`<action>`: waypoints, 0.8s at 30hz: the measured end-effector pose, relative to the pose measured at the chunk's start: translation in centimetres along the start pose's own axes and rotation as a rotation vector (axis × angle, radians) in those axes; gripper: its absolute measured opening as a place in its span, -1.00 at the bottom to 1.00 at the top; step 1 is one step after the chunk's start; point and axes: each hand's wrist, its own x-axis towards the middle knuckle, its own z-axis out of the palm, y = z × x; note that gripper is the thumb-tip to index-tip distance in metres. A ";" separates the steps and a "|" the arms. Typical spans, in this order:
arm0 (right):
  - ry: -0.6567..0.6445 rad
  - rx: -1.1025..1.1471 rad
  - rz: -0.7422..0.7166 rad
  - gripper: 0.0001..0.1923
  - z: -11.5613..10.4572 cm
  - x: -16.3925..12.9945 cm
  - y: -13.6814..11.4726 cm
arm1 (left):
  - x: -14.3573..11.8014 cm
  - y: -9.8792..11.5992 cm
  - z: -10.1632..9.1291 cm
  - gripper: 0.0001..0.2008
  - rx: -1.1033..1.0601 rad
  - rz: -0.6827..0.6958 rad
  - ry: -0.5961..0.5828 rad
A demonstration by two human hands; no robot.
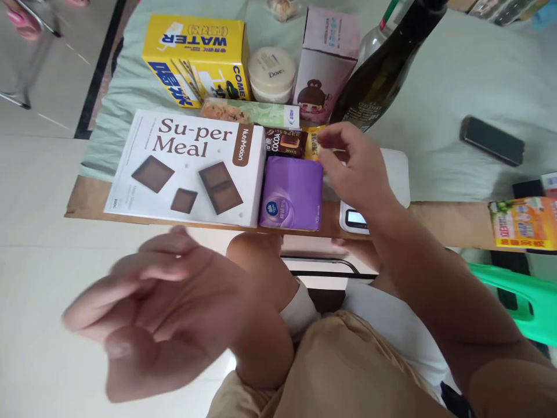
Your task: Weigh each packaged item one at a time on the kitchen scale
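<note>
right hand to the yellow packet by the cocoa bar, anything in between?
Nothing visible. The right hand hovers with fingertips just beside the yellow packet, past the purple tissue pack. The dark bottle stands just behind. The left hand is open, away from the items.

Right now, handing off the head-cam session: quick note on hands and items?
Left hand: open, palm up, holds nothing, blurred, low in the foreground off the table edge.
Right hand: fingers curled, empty as far as the view shows, over the white scale and next to the small yellow packet.
Beside it: cocoa bar, purple tissue pack, Su-per Meal box. Behind: yellow water box, cream jar, pink box, dark bottle. Phone lies to the right.
Done: nothing visible on the scale.
Left: every item, none in hand.
</note>
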 end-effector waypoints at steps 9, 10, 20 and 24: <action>-0.124 0.065 0.071 -0.70 3.4 6.5 3.4 | -2.4 1.9 6.0 -0.58 -0.151 -0.025 -0.191; -0.121 0.070 0.080 -0.70 3.5 6.7 3.6 | -2.6 1.8 6.2 -0.58 -0.167 -0.024 -0.211; -0.133 0.206 0.312 -0.77 3.8 6.8 2.2 | -3.2 0.7 6.5 -0.65 -0.379 0.129 -0.213; -0.116 0.378 0.286 -0.83 2.8 6.7 2.4 | -3.4 0.6 6.6 -0.66 -0.324 0.064 -0.261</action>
